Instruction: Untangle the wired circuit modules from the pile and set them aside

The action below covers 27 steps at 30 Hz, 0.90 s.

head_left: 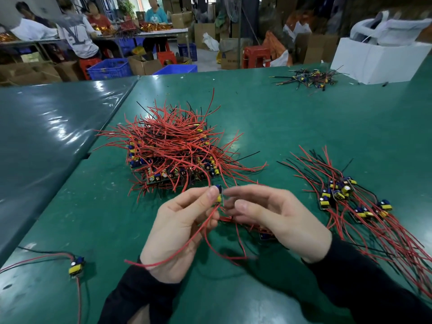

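Left hand: the left hand [184, 226] is raised just above the table in the lower middle of the frame, palm turned toward the right, wrist in a black sleeve [140, 293]. Its thumb and forefinger are curled and pinch a small circuit module [219, 194] at the fingertips; the other fingers curl loosely below.

Held module: blue and yellow parts on a tiny board, upright between the two hands, just in front of the big pile. Red wires [187, 244] trail from it down across the left palm and past the wrist.

Right hand: the right hand [278, 220] faces the left one, palm inward, fingers half bent and spread a little. Its fingertips reach to the module's right edge; they are blurred, so I cannot tell whether they grip it or only touch.

Pile: the tangled pile [174, 150] of red and black wires with modules beneath sits at the centre of the green table [292, 118].

Set-aside group: sorted modules [346, 197] lie at the right of the frame, wires fanned toward the lower right.

Stray module: a single module [76, 267] lies at the lower left, its wires running off the left edge.

Far heap: a small heap of dark wired parts [311, 78] rests at the upper right beside a white box [374, 59].

Background: people sit working at tables in the upper left.
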### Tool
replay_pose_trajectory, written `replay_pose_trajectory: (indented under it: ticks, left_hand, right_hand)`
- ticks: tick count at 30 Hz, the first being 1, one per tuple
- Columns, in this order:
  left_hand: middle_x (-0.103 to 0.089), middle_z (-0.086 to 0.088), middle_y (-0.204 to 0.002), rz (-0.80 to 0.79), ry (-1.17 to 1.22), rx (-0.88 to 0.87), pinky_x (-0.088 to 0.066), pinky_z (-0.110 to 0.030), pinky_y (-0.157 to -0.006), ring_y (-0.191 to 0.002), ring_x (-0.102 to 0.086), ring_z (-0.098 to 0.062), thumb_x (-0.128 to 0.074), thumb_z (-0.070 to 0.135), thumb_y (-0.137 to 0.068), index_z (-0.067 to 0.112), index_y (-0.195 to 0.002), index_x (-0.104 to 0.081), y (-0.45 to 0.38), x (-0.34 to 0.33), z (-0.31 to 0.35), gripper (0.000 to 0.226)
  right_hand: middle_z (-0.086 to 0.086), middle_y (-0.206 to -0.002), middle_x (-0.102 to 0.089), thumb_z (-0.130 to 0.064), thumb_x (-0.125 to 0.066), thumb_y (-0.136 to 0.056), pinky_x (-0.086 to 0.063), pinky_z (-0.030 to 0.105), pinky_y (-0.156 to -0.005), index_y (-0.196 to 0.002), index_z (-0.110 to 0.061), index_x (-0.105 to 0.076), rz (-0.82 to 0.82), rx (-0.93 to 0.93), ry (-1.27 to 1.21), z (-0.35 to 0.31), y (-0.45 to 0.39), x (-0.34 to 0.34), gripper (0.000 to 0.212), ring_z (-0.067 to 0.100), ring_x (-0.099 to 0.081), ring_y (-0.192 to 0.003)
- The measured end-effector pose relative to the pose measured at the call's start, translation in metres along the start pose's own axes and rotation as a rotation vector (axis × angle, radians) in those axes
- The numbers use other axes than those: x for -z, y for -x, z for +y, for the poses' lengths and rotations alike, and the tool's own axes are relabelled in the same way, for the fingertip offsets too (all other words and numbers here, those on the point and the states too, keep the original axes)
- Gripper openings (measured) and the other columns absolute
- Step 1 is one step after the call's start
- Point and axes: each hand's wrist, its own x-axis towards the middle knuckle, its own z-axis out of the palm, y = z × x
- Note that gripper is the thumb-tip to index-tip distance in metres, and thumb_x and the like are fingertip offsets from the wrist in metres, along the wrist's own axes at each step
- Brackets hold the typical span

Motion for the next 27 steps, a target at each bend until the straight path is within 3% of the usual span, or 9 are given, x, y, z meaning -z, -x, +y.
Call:
replay_pose_trajectory:
  ticks: [5, 9, 13, 16, 20, 24, 27]
  left_hand:
    - [-0.061, 0.001, -0.055, -0.116, -0.069, 0.119, -0.045, -0.011, -0.041, -0.043, -0.054, -0.003, -0.076, 0.027, -0.046, 0.013, -0.066, -0.076, 0.001, -0.003, -0.006, 0.024]
    - [-0.066, 0.0, -0.06, -0.161, -0.06, 0.123, -0.047, -0.011, -0.044, -0.045, -0.058, -0.003, -0.075, 0.017, -0.048, 0.012, -0.067, -0.077, 0.0, -0.002, -0.008, 0.02]
    - [-0.071, -0.013, -0.07, -0.186, 0.022, 0.148, -0.052, -0.016, -0.049, -0.053, -0.066, -0.014, -0.069, -0.004, -0.052, -0.003, -0.081, -0.072, -0.002, -0.002, -0.01, 0.03]
    - [-0.072, -0.02, -0.076, -0.146, -0.028, 0.14, -0.053, -0.018, -0.05, -0.058, -0.07, -0.019, -0.069, -0.002, -0.055, -0.003, -0.079, -0.072, -0.003, -0.001, -0.01, 0.025]
    - [-0.071, -0.016, -0.066, -0.124, -0.213, -0.022, -0.051, -0.019, -0.045, -0.05, -0.066, -0.018, -0.07, 0.012, -0.062, 0.007, -0.073, -0.077, 0.001, -0.005, -0.014, 0.014]
    - [-0.069, -0.013, -0.06, -0.016, -0.406, -0.307, -0.043, -0.019, -0.037, -0.036, -0.055, -0.016, -0.072, 0.004, -0.074, 0.011, -0.07, -0.076, -0.001, -0.006, -0.023, 0.01]
    - [-0.068, -0.009, -0.056, 0.026, -0.479, -0.385, -0.033, -0.014, -0.036, -0.032, -0.043, -0.01, -0.073, 0.013, -0.076, 0.013, -0.068, -0.075, -0.001, -0.008, -0.028, 0.009]
  right_hand:
    - [0.001, -0.092, -0.073, -0.016, -0.065, -0.072, -0.05, 0.017, -0.078, -0.096, -0.011, -0.07, 0.045, 0.165, -0.024, 0.003, 0.001, -0.002, 0.026, 0.007, -0.064, -0.086]
    - [0.0, -0.088, -0.073, -0.016, -0.063, -0.073, -0.05, 0.017, -0.076, -0.093, -0.01, -0.07, 0.035, 0.153, -0.035, 0.004, 0.0, -0.001, 0.022, 0.008, -0.063, -0.082]
    - [0.006, -0.088, -0.073, -0.014, -0.064, -0.071, -0.052, 0.019, -0.074, -0.093, -0.004, -0.07, 0.094, 0.159, -0.081, 0.004, -0.002, 0.001, 0.025, 0.01, -0.065, -0.08]
    - [0.012, -0.09, -0.074, -0.013, -0.064, -0.071, -0.055, 0.024, -0.075, -0.096, -0.003, -0.068, 0.176, 0.166, -0.132, 0.004, -0.003, 0.002, 0.027, 0.016, -0.068, -0.082]
    - [0.014, -0.09, -0.074, -0.015, -0.064, -0.071, -0.057, 0.025, -0.072, -0.099, -0.001, -0.067, 0.253, 0.141, -0.168, 0.004, -0.003, 0.001, 0.031, 0.019, -0.07, -0.078]
    - [0.019, -0.09, -0.073, -0.011, -0.063, -0.072, -0.058, 0.028, -0.069, -0.101, 0.005, -0.064, 0.301, 0.124, -0.265, 0.007, -0.004, -0.002, 0.034, 0.024, -0.071, -0.079]
    - [0.022, -0.09, -0.072, -0.01, -0.063, -0.071, -0.059, 0.031, -0.071, -0.099, 0.006, -0.063, 0.334, 0.12, -0.336, 0.011, -0.005, -0.003, 0.033, 0.028, -0.071, -0.08]
